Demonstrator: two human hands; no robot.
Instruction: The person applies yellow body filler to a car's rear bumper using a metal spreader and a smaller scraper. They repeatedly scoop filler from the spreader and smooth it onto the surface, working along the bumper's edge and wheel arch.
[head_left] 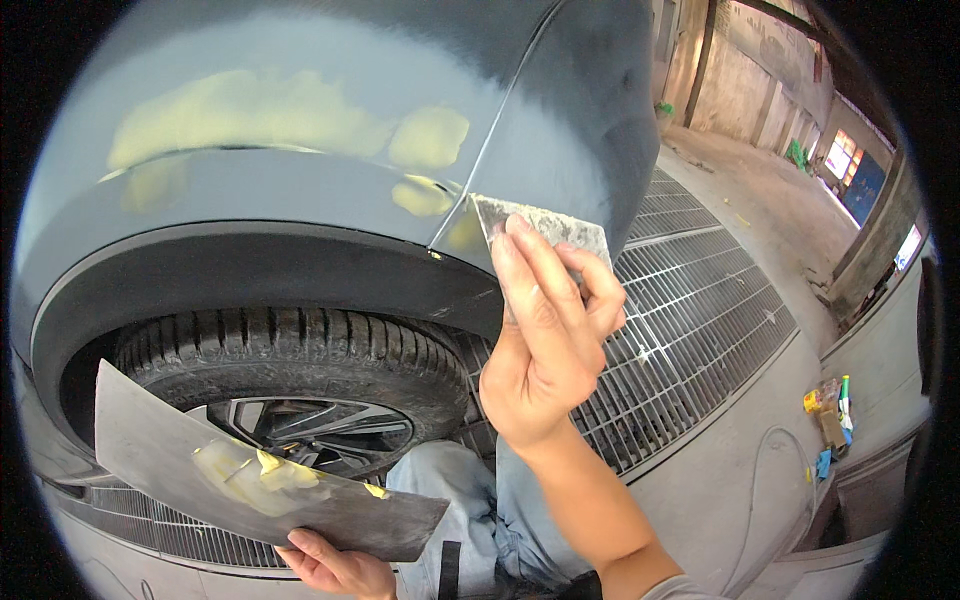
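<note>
Grey board (320,510) slants lengthwise, upper left to lower right.

Right forearm (595,495) slants upward, its fingers (552,268) pinching; left hand (338,568) grips low, thumb (312,541) uppermost

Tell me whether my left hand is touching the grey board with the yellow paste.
Touching: the head view shows the left hand gripping the grey board, its thumb pressed along the lower edge.
</note>
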